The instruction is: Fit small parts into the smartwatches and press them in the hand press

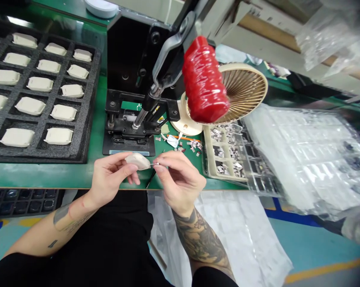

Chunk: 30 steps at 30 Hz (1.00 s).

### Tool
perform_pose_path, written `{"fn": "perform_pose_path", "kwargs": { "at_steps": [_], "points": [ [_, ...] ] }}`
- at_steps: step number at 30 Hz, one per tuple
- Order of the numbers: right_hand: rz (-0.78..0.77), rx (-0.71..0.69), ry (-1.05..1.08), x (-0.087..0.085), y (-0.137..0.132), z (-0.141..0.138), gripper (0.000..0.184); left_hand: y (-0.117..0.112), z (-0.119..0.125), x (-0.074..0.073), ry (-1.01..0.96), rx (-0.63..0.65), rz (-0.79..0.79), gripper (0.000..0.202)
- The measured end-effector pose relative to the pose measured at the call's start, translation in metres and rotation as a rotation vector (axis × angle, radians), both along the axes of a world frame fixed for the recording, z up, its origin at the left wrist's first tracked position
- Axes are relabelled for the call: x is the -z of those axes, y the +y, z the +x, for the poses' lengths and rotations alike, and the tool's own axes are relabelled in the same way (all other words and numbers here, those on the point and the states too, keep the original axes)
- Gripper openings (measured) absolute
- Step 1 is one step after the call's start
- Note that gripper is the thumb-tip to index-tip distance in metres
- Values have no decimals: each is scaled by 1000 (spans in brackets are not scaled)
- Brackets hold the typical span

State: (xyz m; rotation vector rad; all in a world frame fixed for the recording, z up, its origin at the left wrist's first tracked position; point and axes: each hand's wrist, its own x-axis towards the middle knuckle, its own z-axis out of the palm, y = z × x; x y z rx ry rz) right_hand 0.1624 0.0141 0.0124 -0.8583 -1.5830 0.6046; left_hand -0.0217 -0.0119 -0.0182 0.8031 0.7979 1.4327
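Between the fingers and thumb of my left hand (112, 175) is a cream, rounded plastic case (139, 161), held just in front of the press. My right hand (180, 177) pinches a thin metal pin (153, 164), whose far end meets the case's right edge. Whether it goes into the case or only touches it I cannot tell. Under the hands, a slim dark tool (151, 179) lies on the green bench. Similar cream cases (59, 136) sit in the pockets of a black foam tray (92, 99) on the left.
A hand press with a red grip (204, 81) and black base (129, 148) stands straight ahead. Right of it are a small fan (242, 93), scattered metal pieces (194, 145) and a divided parts box (208, 159). Plastic-covered trays (311, 155) overhang the bench at right.
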Motion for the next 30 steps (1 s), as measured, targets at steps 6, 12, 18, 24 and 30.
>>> {"fn": "perform_pose_path", "kwargs": {
  "at_steps": [6,12,18,24,30],
  "points": [
    [40,12,-49,-3,2,-1,20,0,-1,0,59,6,-9,20],
    [71,-50,-31,-3,8,3,32,0,0,-3,76,5,-11,19],
    [86,-71,-165,1,6,2,31,-1,-3,-5,107,60,-20,13],
    [102,-103,-340,4,0,-3,51,-1,-6,2,102,60,-42,26],
    [337,-24,-517,17,-1,-10,57,0,-7,6,138,24,-58,32]
  ]
}}
